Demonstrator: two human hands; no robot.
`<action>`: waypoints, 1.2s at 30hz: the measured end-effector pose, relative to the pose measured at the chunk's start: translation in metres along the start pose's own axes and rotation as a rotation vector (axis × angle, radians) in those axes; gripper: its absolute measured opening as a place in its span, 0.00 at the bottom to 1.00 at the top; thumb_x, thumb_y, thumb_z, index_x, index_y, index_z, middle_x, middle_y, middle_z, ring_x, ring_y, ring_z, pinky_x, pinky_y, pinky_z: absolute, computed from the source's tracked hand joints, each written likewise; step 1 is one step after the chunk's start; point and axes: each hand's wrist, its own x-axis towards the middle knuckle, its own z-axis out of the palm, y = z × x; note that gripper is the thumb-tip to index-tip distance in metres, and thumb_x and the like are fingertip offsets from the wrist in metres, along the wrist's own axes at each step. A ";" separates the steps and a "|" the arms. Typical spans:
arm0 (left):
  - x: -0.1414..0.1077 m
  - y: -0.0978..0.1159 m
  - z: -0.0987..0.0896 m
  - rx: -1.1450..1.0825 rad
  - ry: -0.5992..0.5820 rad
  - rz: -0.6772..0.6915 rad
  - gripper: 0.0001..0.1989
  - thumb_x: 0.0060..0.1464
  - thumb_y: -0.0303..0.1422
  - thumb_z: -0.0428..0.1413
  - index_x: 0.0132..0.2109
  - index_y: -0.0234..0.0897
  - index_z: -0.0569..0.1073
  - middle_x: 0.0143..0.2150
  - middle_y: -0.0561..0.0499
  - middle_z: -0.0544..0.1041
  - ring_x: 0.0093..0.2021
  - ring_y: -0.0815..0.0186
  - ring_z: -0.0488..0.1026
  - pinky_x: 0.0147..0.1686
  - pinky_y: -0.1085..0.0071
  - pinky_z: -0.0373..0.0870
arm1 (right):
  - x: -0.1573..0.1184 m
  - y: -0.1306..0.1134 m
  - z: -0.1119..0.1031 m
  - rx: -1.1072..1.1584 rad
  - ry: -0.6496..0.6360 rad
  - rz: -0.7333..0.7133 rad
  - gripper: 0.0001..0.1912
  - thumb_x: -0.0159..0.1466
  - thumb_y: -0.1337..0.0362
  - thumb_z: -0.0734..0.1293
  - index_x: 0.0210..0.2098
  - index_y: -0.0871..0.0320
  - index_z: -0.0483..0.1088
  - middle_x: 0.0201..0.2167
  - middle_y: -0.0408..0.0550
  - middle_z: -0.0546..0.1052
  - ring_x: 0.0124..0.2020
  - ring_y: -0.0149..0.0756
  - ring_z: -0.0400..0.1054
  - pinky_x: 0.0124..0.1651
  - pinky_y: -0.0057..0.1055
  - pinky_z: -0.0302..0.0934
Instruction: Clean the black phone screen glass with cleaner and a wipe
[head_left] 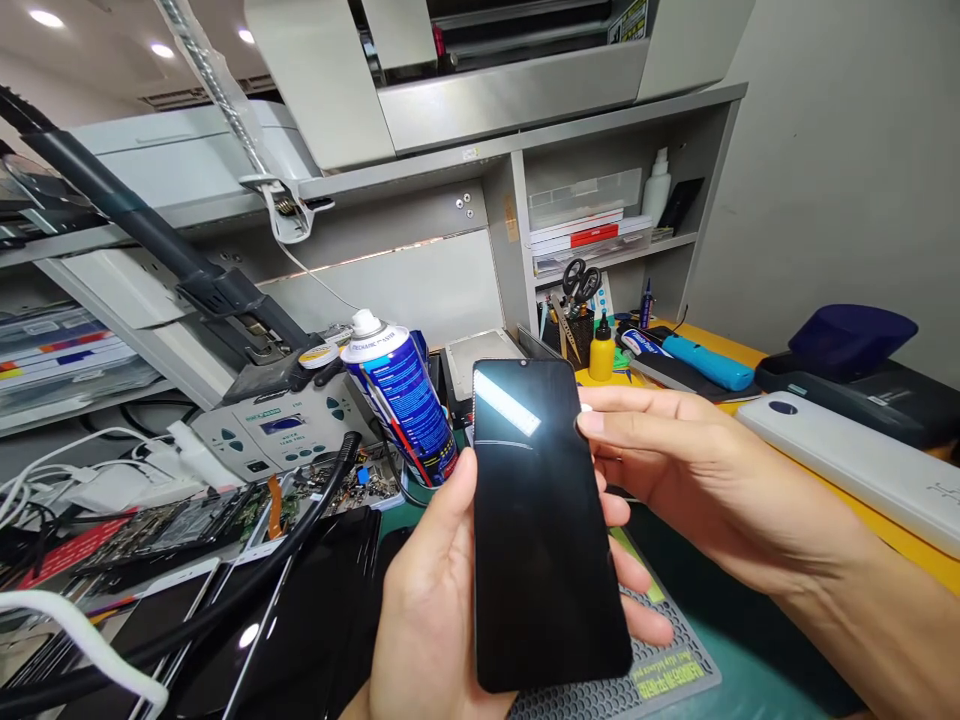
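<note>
A black smartphone (551, 560) stands tilted toward me, its dark screen reflecting a bright lamp near the top. My left hand (431, 595) is wrapped round it from behind, thumb along the left edge and fingertips showing past the right edge. At the phone's upper right edge, my right hand (675, 450) has thumb and forefinger pinched together. A tiny white and dark bit shows at those fingertips, too small to name. Below the phone lies a grey textured mat (679, 640) with yellow printing.
A blue spray can (405, 400) stands behind my left hand, beside a grey control unit (285, 430). Phone parts and dark panels (300, 600) crowd the left. A yellow bottle (601, 350), scissors (581, 280) and a long white device (840, 455) are at the right.
</note>
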 end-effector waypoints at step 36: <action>0.006 0.000 -0.002 -0.033 0.059 0.054 0.36 0.65 0.53 0.36 0.52 0.26 0.76 0.46 0.38 0.77 0.41 0.55 0.77 0.40 0.61 0.75 | 0.011 0.009 -0.010 -0.034 0.016 0.041 0.06 0.62 0.64 0.68 0.29 0.58 0.70 0.26 0.43 0.68 0.25 0.31 0.65 0.28 0.28 0.65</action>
